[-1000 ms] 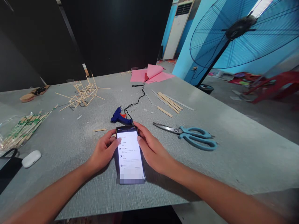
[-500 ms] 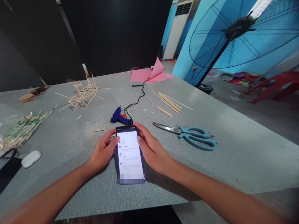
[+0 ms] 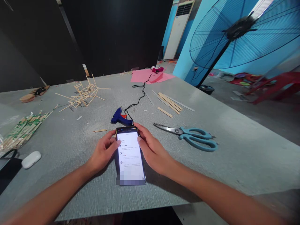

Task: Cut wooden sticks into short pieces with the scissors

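A smartphone [image 3: 131,156] with a lit white screen of text lines is held upright between both hands, low over the table's near side. My left hand [image 3: 103,151] grips its left edge, thumb lying on the screen. Along the right edge my right hand [image 3: 153,150] is closed, its thumb at the upper side of the screen. Just beyond the phone's top lies a blue glue gun [image 3: 120,117] with an orange trigger and black cord. Scissors [image 3: 187,136] with teal handles rest to the right of my right hand. Two short sticks [image 3: 99,130] lie beyond my left hand.
A stick framework [image 3: 85,93] stands at the back left. Wrapped chopsticks [image 3: 25,129] and a white earbud case [image 3: 31,159] are on the left. Loose flat sticks [image 3: 170,103] lie right of centre, pink paper [image 3: 142,76] behind. A large fan [image 3: 239,29] stands beyond the table's right edge.
The raised corner of the pink paper has dropped flat, uncovering a red and white object behind it. My left thumb has shifted slightly on the screen, and the text has moved a little.
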`<move>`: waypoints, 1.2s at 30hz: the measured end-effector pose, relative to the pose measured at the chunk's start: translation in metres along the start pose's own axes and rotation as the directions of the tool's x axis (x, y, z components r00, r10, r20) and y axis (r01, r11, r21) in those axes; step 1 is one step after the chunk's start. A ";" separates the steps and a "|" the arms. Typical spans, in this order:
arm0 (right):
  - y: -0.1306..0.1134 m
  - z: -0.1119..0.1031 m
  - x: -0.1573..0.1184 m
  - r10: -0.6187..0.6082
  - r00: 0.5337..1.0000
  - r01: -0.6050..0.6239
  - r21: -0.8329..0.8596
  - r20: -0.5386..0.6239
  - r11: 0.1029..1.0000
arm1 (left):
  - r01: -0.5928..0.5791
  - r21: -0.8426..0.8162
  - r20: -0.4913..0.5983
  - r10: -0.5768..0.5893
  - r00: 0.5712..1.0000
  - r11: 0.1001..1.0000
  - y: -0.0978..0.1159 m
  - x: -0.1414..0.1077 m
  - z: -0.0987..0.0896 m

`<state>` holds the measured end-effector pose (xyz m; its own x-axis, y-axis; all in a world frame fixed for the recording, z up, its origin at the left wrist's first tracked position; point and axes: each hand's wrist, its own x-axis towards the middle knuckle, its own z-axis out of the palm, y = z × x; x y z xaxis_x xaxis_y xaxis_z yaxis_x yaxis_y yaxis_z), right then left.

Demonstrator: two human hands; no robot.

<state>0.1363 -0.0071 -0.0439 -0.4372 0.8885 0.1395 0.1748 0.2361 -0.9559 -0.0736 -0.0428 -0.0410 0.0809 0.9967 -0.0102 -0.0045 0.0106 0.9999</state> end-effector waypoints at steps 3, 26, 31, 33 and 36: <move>-0.001 0.000 0.000 0.002 1.000 -0.002 0.003 0.000 1.000 | -0.021 0.068 -0.003 0.022 1.000 0.997 0.002 -0.001 -0.001; 0.000 0.000 0.000 -0.011 1.000 0.012 0.009 -0.002 1.000 | -0.015 -0.078 0.015 0.016 1.000 0.997 0.002 0.001 0.002; 0.000 0.000 0.000 -0.003 1.000 0.003 0.021 -0.002 1.000 | -0.032 -0.132 0.037 0.037 0.999 0.991 0.001 0.002 0.002; 0.000 0.000 0.000 -0.003 1.000 0.003 0.018 -0.001 1.000 | -0.033 -0.132 0.040 0.039 0.998 0.991 0.000 0.002 0.002; 0.000 0.000 0.000 -0.001 1.000 0.001 0.013 0.002 1.000 | -0.035 -0.110 0.046 0.040 0.998 0.993 -0.001 0.001 0.000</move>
<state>0.1361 -0.0069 -0.0437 -0.4396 0.8872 0.1402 0.1624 0.2321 -0.9590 -0.0734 -0.0416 -0.0420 0.1263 0.9915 0.0305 -0.1166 -0.0157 0.9931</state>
